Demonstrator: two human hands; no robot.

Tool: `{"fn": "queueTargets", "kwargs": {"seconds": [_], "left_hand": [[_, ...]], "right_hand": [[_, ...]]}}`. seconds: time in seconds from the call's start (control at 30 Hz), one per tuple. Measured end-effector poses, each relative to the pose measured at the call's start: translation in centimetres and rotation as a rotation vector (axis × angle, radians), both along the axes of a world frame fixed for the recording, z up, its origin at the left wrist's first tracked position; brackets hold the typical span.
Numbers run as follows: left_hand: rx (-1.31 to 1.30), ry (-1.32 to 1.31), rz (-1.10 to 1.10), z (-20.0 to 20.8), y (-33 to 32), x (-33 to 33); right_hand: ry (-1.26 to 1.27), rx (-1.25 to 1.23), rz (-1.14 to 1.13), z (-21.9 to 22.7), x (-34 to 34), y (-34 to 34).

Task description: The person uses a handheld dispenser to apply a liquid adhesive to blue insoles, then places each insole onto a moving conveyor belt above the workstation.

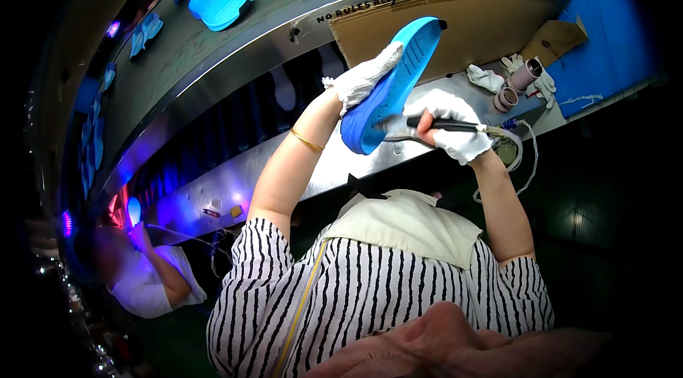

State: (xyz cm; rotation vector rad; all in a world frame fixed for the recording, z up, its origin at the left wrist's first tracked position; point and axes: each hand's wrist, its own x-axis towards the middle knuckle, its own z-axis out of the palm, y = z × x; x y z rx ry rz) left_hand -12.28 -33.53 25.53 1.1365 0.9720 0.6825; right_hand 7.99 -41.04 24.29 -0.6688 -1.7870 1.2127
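My left hand (364,80), in a white knit glove, is closed around the edge of a blue shoe sole (407,79). The sole is held up at a tilt above the metal bench, its ribbed inner face turned up. My right hand (457,116), also gloved but with a bare fingertip showing, grips a black-handled brush (445,124). The brush's blurred tip is at the sole's lower end. Behind this hand a pale hose (514,137) trails from the handle's rear.
A dark conveyor belt (263,8) carries several blue soles (219,8) past the far side. Cardboard (455,29) leans beneath it. Spare gloves (486,79) and tape rolls (525,75) lie on the right of the metal bench (213,189). A co-worker (153,278) sits at left.
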Motion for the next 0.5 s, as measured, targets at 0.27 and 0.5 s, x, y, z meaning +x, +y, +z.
{"fn": "queueTargets", "kwargs": {"seconds": [0.27,0.5], "left_hand": [[-0.033,-0.19,0.012,1.0,-0.8,-1.0],[0.147,-0.637,0.043,0.0,-1.9,-2.7]], "right_hand": [[-0.12,0.279,-0.041,-0.2,1.6,-0.2],[0.254,-0.065,-0.308,-0.2,2.1,-1.3]]}}
